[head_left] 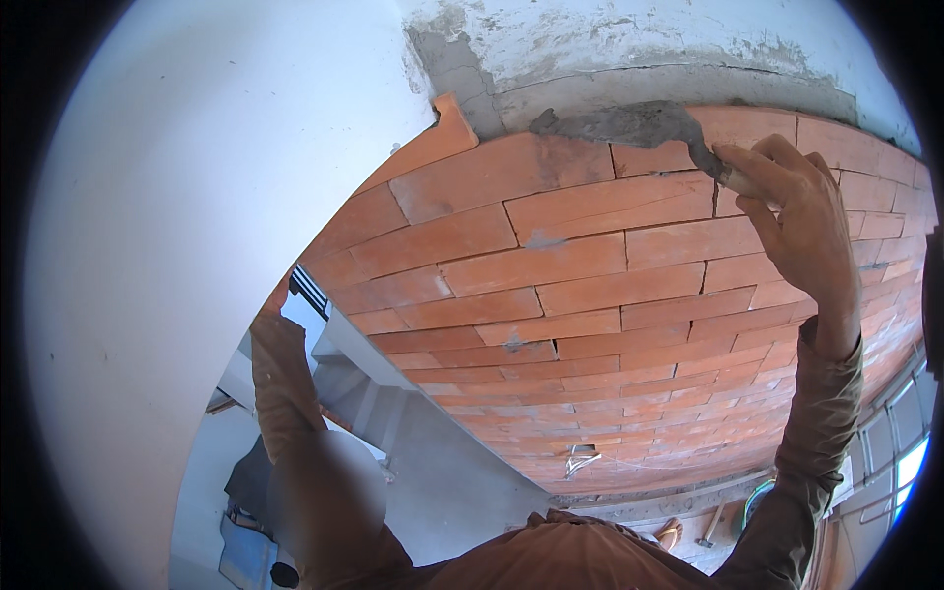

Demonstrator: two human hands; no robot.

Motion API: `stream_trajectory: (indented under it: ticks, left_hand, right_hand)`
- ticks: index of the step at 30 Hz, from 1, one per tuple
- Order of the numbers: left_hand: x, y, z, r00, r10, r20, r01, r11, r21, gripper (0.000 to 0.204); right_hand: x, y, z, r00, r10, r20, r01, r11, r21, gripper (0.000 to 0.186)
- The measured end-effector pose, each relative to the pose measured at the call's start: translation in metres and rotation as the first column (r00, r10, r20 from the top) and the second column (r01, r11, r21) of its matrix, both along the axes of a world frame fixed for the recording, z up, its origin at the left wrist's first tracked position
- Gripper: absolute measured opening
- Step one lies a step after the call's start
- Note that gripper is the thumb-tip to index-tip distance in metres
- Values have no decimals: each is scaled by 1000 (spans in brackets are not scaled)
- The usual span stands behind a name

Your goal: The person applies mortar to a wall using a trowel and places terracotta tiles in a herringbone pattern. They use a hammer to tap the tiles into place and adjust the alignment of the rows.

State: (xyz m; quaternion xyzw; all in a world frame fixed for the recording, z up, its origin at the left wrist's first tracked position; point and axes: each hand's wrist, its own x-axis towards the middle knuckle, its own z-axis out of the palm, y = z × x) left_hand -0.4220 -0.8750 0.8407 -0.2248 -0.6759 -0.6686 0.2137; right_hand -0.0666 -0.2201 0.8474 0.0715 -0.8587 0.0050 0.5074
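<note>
My right hand (798, 211) is closed around the handle of a trowel (639, 126). Wet grey mortar coats the blade, which lies against the top course of an orange brick wall (580, 270), just below a grey concrete strip (678, 90). A broken-edged brick piece (447, 138) sits at the upper left end of that course, beside a smooth white wall (187, 197). Low along the white wall's edge is my left hand (279, 298); only a part shows, and its fingers are hidden behind the edge.
Stairs (359, 388) descend at the lower left, beside the brick wall. Wires hang from a small wall opening (582, 458). Down on the floor are a hammer (709, 529), a sandalled foot (670, 534) and a green-rimmed bucket (755, 500). Metal bars (890, 428) stand at the right.
</note>
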Motion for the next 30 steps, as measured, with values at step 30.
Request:
stream_trajectory:
  ticks: [30]
  left_hand:
    - [11, 11, 8, 1000, -22, 22, 21, 1000, 20, 59]
  right_hand:
    - [-23, -37, 12, 1000, -25, -7, 25, 999, 46, 41]
